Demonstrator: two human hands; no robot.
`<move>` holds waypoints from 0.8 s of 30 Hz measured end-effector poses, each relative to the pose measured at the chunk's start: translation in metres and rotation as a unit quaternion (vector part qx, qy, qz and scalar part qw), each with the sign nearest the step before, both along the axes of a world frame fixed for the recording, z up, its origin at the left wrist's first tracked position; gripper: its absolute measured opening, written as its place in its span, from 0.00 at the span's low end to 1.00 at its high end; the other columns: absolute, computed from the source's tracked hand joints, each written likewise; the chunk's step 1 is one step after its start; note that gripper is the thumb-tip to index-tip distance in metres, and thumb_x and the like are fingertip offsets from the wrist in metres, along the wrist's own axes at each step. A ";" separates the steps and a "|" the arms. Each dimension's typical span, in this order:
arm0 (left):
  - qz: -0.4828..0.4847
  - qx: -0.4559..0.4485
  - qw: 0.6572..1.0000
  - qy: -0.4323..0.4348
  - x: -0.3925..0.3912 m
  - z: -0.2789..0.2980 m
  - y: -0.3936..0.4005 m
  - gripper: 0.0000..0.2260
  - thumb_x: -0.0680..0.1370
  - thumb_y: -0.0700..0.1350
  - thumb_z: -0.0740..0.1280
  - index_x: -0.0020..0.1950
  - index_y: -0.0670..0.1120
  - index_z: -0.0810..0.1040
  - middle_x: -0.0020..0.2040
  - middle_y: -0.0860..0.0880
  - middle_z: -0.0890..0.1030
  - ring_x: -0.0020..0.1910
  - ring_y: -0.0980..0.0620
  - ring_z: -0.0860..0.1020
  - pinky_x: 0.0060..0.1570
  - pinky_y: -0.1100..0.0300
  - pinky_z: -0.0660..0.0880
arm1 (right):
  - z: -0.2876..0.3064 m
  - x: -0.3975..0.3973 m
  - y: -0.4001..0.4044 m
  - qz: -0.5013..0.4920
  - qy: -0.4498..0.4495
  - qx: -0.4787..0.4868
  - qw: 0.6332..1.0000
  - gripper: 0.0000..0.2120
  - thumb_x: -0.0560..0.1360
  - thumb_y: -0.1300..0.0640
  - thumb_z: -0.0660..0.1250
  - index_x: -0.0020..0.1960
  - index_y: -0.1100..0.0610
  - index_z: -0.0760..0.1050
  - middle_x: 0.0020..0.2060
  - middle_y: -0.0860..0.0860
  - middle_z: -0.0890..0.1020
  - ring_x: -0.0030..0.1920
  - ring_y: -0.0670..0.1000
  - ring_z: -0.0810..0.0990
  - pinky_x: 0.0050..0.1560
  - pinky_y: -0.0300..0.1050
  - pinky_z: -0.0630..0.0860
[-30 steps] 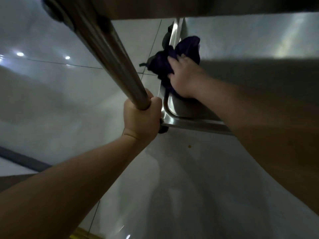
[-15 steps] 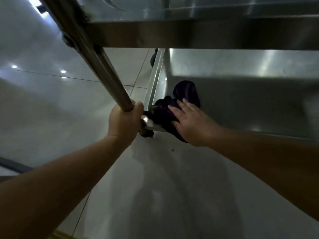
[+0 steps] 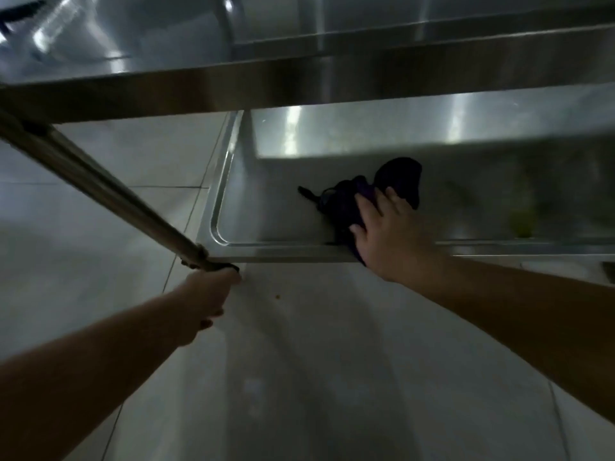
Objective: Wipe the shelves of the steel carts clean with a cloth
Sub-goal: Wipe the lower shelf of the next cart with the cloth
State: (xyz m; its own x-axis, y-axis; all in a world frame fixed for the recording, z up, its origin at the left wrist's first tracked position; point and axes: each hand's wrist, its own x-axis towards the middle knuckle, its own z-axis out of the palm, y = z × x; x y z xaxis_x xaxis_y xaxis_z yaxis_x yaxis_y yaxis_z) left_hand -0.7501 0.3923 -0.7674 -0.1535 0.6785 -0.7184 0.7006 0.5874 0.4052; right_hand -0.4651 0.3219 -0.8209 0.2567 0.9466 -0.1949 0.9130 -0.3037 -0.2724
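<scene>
On the cart's bottom shelf (image 3: pixel 273 214), our right hand (image 3: pixel 392 237) presses flat on the dark cloth (image 3: pixel 352 197), now swept right from the left corner along the front rim. Left hand (image 3: pixel 206 294) stays clamped on the upright post (image 3: pixel 100 188). Corner looks done; the right span is probably next.

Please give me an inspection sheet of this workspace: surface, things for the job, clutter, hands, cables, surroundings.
Surface: lower steel shelf, raised rim, bare steel at its left end.
Job's things: dark purple cloth bunched on the shelf near the front rim.
Clutter: small speck on the floor; yellowish smear on the shelf, too blurred to identify.
Hands: right hand presses the cloth with straight fingers; left hand grips the cart post.
Cables: nothing seen.
Surroundings: pale tiled floor; upper shelf above.
</scene>
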 end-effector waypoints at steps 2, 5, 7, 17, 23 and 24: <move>-0.094 -0.056 0.994 0.008 0.022 0.003 -0.019 0.11 0.82 0.51 0.70 0.59 0.46 0.78 0.53 0.45 0.83 0.50 0.47 0.82 0.43 0.56 0.77 | -0.002 -0.007 0.007 0.050 0.018 0.013 0.999 0.38 0.79 0.37 0.36 0.84 0.52 0.54 0.83 0.58 0.58 0.83 0.61 0.52 0.82 0.57 0.48; -0.228 0.027 0.973 -0.029 0.069 0.002 -0.032 0.02 0.84 0.46 0.67 0.52 0.53 0.76 0.46 0.50 0.81 0.37 0.53 0.79 0.31 0.64 0.76 | 0.001 0.000 0.009 0.099 0.022 0.009 0.995 0.31 0.86 0.40 0.45 0.85 0.50 0.49 0.84 0.55 0.52 0.84 0.57 0.46 0.83 0.54 0.44; -0.371 0.202 0.905 0.042 0.096 0.003 -0.030 0.02 0.83 0.51 0.66 0.54 0.58 0.74 0.44 0.55 0.80 0.38 0.55 0.79 0.35 0.60 0.75 | 0.003 0.014 0.002 0.115 0.011 0.010 0.993 0.30 0.87 0.41 0.46 0.85 0.49 0.46 0.84 0.54 0.50 0.84 0.55 0.44 0.83 0.52 0.43; -0.378 0.371 0.848 0.037 0.185 -0.033 -0.011 0.19 0.83 0.54 0.61 0.73 0.49 0.72 0.71 0.46 0.72 0.72 0.43 0.69 0.70 0.47 0.66 | -0.003 0.183 -0.124 -0.140 -0.028 0.034 0.989 0.31 0.83 0.41 0.48 0.82 0.53 0.60 0.81 0.58 0.63 0.82 0.60 0.57 0.80 0.59 0.58; -0.369 0.389 0.843 0.041 0.210 -0.049 -0.031 0.21 0.86 0.55 0.59 0.78 0.50 0.67 0.78 0.48 0.67 0.78 0.45 0.64 0.77 0.47 0.60 | -0.005 0.163 -0.100 -0.225 -0.055 0.013 0.973 0.28 0.85 0.46 0.53 0.82 0.56 0.56 0.82 0.61 0.59 0.82 0.63 0.53 0.81 0.59 0.52; -0.370 0.390 0.842 0.046 0.213 -0.052 -0.032 0.22 0.86 0.55 0.58 0.78 0.49 0.66 0.79 0.48 0.66 0.79 0.45 0.63 0.78 0.47 0.59 | -0.007 0.152 -0.092 -0.204 -0.051 0.016 0.977 0.29 0.84 0.45 0.52 0.82 0.57 0.58 0.81 0.62 0.60 0.82 0.64 0.55 0.81 0.59 0.54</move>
